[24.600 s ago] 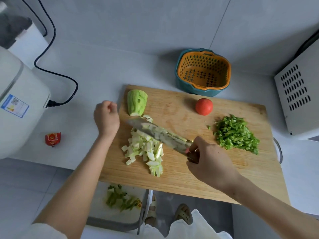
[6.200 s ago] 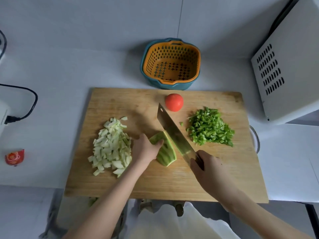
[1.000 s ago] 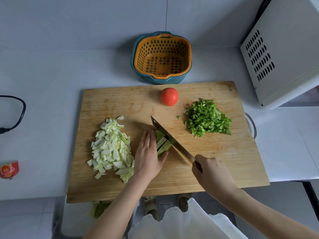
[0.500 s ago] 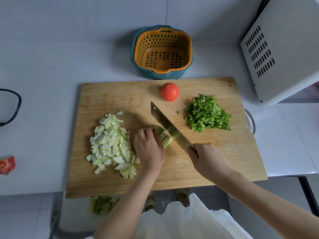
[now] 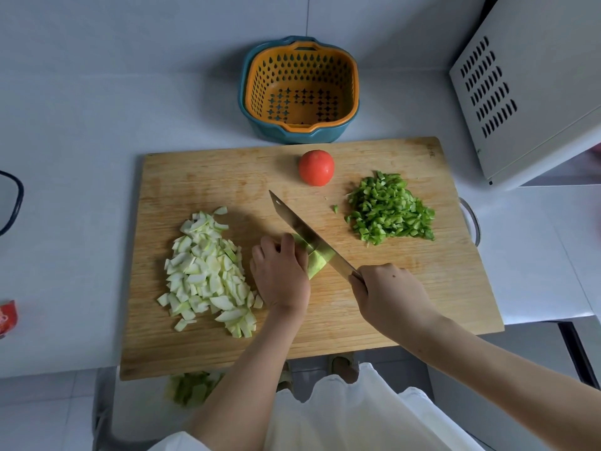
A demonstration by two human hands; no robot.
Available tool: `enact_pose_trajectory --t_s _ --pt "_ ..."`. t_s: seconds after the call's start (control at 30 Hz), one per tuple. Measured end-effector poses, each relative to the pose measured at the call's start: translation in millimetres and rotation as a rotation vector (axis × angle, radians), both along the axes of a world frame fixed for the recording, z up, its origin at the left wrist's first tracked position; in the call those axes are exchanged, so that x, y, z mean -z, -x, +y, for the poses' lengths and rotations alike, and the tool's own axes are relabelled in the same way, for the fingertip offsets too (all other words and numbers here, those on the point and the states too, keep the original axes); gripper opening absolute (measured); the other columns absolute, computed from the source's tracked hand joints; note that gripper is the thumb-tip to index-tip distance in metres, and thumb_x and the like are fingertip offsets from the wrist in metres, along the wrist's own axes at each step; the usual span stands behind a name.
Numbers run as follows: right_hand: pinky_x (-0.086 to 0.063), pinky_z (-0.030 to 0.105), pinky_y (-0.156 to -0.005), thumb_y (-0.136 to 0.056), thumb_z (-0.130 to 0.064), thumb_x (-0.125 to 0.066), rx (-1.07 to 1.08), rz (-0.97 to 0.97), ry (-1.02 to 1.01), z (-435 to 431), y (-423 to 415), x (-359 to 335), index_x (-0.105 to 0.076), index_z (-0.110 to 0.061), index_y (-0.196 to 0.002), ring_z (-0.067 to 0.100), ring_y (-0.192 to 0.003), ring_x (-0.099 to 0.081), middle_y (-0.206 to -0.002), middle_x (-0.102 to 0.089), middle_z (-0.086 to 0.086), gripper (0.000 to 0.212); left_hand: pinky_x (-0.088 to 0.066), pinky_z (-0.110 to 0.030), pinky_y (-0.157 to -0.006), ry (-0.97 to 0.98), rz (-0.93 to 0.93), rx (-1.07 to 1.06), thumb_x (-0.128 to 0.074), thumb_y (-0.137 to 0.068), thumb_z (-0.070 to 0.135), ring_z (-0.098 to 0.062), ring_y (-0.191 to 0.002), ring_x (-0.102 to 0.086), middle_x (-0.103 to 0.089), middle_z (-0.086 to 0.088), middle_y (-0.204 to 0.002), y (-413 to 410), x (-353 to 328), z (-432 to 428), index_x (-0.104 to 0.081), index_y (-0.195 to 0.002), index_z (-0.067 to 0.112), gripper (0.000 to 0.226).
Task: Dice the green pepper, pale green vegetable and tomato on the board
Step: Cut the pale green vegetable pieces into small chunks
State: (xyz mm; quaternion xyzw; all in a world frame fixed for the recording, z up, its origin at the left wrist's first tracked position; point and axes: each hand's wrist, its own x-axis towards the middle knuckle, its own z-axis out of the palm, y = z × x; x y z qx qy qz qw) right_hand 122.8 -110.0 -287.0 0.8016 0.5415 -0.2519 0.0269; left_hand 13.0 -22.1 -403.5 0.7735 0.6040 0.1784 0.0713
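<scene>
- I count one board (image 5: 390, 304) on the bench (image 5: 81, 157), one knife (image 5: 309, 234), one whole tomato (image 5: 316, 167) and two heaps of dice.
- The pale heap (image 5: 208, 271) lies on the board's left half. The pepper heap (image 5: 388, 211) lies on its right half, with one stray bit (image 5: 335, 208) just to its left.
- One uncut chunk (image 5: 317, 260) of the pale green vegetable sits near the board's middle, between the two heaps.
- My left hand (image 5: 281, 275) sits on the chunk's left end, knuckles up. Its fingers (image 5: 287, 245) are curled down onto the chunk and hold it against the board. Only the chunk's right end shows past them.
- My right hand (image 5: 387, 297) is closed tight round the knife's handle, which is hidden inside the fist.
- The blade runs slantwise, tip to the far left, across the chunk and just beside the left fingers. I cannot tell how deep it has cut.
- The tomato stands alone at the board's far edge, well apart from both hands.
- Beyond the board stands one basket (image 5: 260, 89), an orange strainer nested in a teal bowl.
- One white vented box (image 5: 536, 92) stands at the far right.
- One red packet (image 5: 6, 317) lies at the bench's left edge, and a dark cable (image 5: 18, 203) loops above it.
- Green scraps (image 5: 192, 387) show blurred below the board's near edge.
</scene>
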Motion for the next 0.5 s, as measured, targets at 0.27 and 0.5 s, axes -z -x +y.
enact_pose_trajectory --t_s 0.27,0.5 --pt "-0.027 0.024 -0.042 -0.099 -0.026 -0.034 0.011 0.031 0.049 17 -1 9 -0.042 -0.017 -0.066 0.015 -0.05 -0.041 -0.06 -0.043 -0.003 0.035 -0.041 -0.033 -0.055 -0.058 -0.019 0.018 -0.06 -0.074 0.02 -0.03 -0.067 -0.049 -0.051 -0.012 -0.074 1 3 0 -0.064 -0.084 0.009 0.016" --pt "-0.024 0.026 -0.042 -0.099 -0.027 -0.036 0.079 0.071 0.012 21 0 26 -0.032 -0.022 -0.058 0.016 -0.049 -0.038 -0.057 -0.04 -0.003 0.041 -0.041 -0.034 -0.056 -0.052 -0.033 0.004 -0.067 -0.072 0.015 -0.03 -0.067 -0.05 -0.051 -0.012 -0.076 1 5 1 -0.064 -0.081 0.008 0.013"
